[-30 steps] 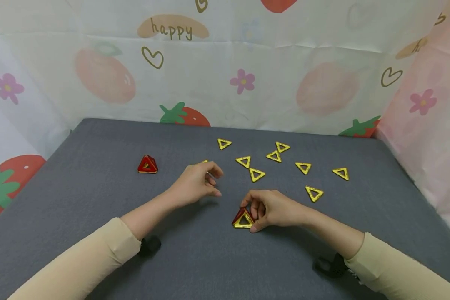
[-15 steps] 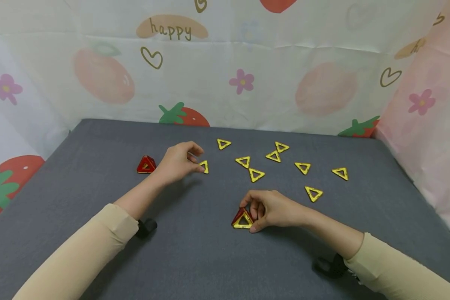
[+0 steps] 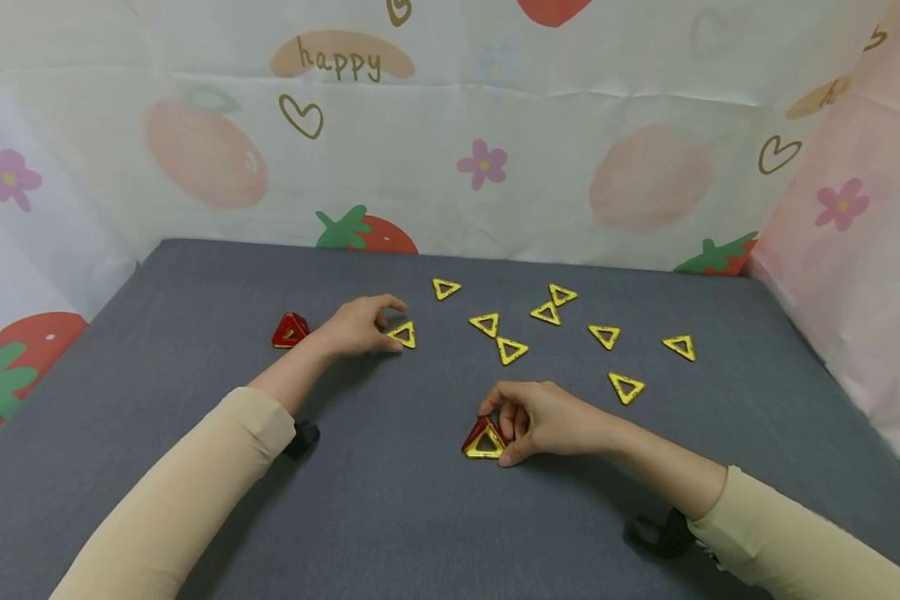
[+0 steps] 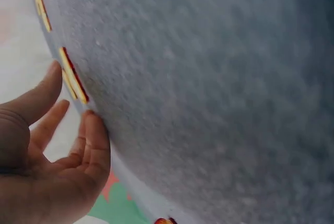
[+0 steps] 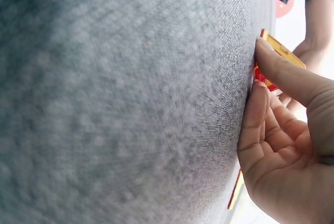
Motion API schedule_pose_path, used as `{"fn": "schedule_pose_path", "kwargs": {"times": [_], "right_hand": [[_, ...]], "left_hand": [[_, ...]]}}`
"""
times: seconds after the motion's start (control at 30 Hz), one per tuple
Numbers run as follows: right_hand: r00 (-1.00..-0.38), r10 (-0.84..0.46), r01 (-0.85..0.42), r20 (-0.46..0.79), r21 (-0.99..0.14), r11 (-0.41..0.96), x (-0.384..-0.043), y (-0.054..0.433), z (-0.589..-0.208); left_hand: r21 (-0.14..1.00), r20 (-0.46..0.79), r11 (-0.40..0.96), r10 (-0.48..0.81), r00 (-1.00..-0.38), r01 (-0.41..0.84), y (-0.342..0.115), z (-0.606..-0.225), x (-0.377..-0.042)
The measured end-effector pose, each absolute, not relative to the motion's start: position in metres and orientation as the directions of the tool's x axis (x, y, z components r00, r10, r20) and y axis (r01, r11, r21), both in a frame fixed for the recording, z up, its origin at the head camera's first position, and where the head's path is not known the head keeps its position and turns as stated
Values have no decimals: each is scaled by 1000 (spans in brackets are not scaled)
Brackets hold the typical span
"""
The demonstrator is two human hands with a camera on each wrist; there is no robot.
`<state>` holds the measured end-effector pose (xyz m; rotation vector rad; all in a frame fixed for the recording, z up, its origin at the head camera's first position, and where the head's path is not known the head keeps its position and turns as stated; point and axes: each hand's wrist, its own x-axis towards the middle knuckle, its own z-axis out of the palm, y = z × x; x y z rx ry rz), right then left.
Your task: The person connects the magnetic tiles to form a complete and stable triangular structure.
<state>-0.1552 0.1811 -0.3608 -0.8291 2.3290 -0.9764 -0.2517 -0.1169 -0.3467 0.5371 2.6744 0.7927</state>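
My left hand reaches over the table with thumb and fingers apart, on either side of a flat yellow triangular magnetic tile. In the left wrist view a gap shows between the fingertips, with yellow, red-edged tiles close by. Nearer the front, my right hand pinches the right side of a small pyramid made of triangular magnetic tiles, yellow on the front face and red on the left. The pyramid stands on the table; its far side is hidden. The right wrist view shows the thumb and fingers against this pyramid.
Several loose yellow triangular tiles lie flat across the back and right of the dark grey table. A finished-looking red pyramid stands at the left, close behind my left forearm. A printed cloth hangs at the back and sides.
My left hand has moved left and away from the body, from beside the right hand to the yellow tile, then lowered beside it. My right hand and its pyramid stay put.
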Motion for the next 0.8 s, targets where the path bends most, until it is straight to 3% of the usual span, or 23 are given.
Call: {"fn": "schedule_pose_path", "kwargs": {"times": [0.4,0.8], "right_hand": [[-706,-681,-345,-193,-746,569,-155,181,-359],[-704,-684,-350,-189,-746,567,-155,181,-360]], "left_hand": [[587,-134,733,507,-852,344,-120,-357,-259],[550,-155,766,484,-861,332,-118,-362,-259]]}}
